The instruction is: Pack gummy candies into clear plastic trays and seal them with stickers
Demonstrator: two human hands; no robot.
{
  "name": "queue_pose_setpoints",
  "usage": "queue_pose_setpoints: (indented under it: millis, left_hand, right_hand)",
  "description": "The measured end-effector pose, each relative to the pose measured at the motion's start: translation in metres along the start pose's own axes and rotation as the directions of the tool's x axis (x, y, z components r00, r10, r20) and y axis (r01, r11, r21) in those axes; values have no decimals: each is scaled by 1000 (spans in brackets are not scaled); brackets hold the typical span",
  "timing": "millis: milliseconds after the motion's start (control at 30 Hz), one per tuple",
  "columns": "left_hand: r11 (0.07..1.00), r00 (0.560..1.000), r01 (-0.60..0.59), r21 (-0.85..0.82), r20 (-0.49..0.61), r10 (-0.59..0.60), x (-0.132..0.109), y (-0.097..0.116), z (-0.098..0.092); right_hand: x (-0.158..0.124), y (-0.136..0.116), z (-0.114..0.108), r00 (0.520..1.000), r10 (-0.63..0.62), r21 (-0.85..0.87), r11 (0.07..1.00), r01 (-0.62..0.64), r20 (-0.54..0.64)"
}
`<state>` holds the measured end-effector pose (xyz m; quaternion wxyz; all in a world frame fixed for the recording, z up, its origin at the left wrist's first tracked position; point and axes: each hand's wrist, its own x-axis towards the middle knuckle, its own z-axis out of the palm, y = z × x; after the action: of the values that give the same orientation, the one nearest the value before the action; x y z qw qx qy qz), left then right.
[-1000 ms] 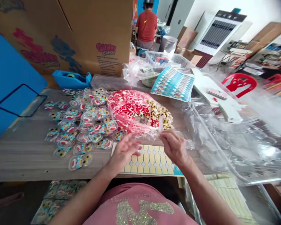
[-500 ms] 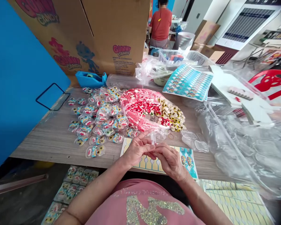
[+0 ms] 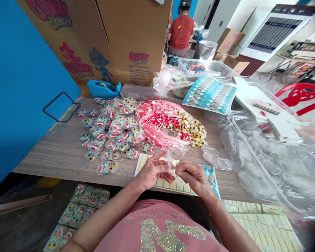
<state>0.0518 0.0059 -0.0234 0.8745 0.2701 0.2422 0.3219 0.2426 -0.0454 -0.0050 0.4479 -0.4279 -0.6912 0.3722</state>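
My left hand (image 3: 152,170) and my right hand (image 3: 193,175) meet over a yellow sticker sheet (image 3: 173,182) at the table's near edge. Between their fingertips stands a small clear plastic case (image 3: 169,161), pinched by both hands. Just beyond lies a clear bag of red and yellow gummy candies (image 3: 168,123). To its left spreads a pile of packed candy cases with blue stickers (image 3: 112,133). A few loose clear cases (image 3: 216,157) lie to the right of my hands.
A large Gummy Candy carton (image 3: 107,38) and a blue tape dispenser (image 3: 103,88) stand at the back. Blue sticker sheets (image 3: 210,93) and heaps of clear plastic (image 3: 273,157) fill the right. A person in red (image 3: 181,31) sits far behind. Packed trays (image 3: 78,210) lie below the table.
My hands came together from apart and now pinch the clear case over the sticker sheet. The camera view shifted left and down.
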Motion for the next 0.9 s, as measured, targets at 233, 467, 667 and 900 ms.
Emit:
queue_pose_setpoints:
  millis: [233,467,667,900]
  left_hand:
    - [997,1000,7,71,14,-8,2,4,4]
    - [994,991,92,66,89,-97,13,1,11]
    - [993,996,85,83,32,-88,15,2,8]
    - [987,996,84,139,20,-88,22,4,20]
  right_hand:
    - [2,-2,-5,979,-52,-253,968,1,-196]
    - [11,2,-2,980,-151,-310,945,106,-126]
    - [5,11,-35,871,-229,-479,878,-9,-435]
    - [48,56,-148,855,196,-799,306,-518,-479]
